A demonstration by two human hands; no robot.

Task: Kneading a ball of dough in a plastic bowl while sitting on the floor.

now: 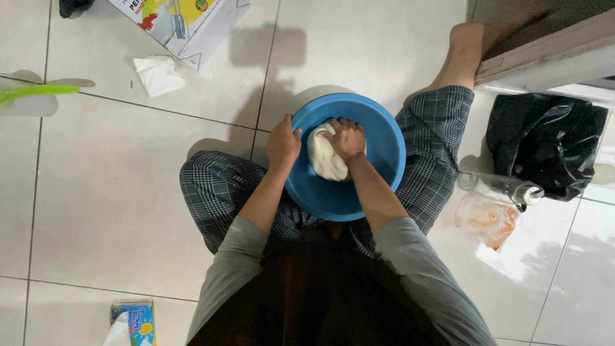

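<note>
While the bowl (384, 138) sits on the floor between the knees, white dough (325, 159) inside it is pressed by the closed right hand (346, 138); its rim is gripped by the left hand (282, 142).

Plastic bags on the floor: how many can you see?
2. A black plastic bag lies at the right, below the wooden ledge; a clear plastic bag with orange residue lies just under it, beside a clear bottle. Others may be out of view.
</note>
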